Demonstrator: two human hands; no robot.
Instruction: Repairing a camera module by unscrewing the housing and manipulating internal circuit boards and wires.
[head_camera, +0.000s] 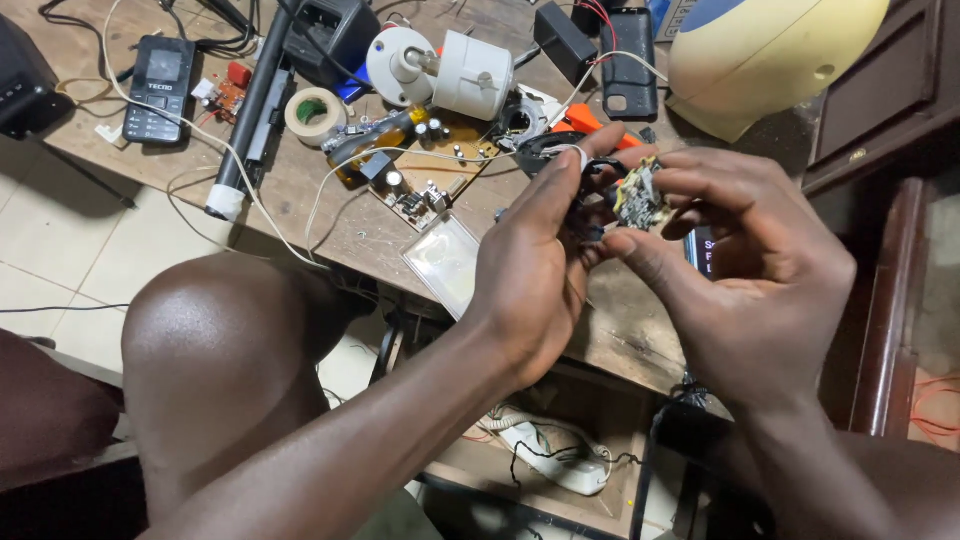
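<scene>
Both hands meet above the near edge of the wooden bench (330, 215), which runs slanting from the upper left down toward the lower right, so the work hangs partly over the bench top and partly over the drop to the tiled floor (50, 230). The left hand (535, 265) comes up from the lower left, palm turned toward the right, its fingers stretched upward and closed on the dark, wired end of a small circuit board (640, 198). The right hand (750, 270) reaches in from the lower right, its fingers curled over the top of the board and its thumb pressed in from below, so the board is pinched between the two hands and held clear of the bench. There is little free room around it: just left of the hands lies a clear plastic cover (443, 262) at the bench edge, and beyond that a larger brown circuit board (430, 170) under a loop of white wire. Farther back stand a white round motor housing (445, 70), a roll of tape (315, 115), a long black tube (250, 110) and a black keypad phone (158, 88). A cream-coloured rounded shell (770, 50) fills the far right corner, and dark wooden furniture (890, 200) closes the right side. The person's bare knee (220, 350) rises just below the bench edge, beside the left forearm. Under the bench a white power strip (545, 462) lies among cables.
</scene>
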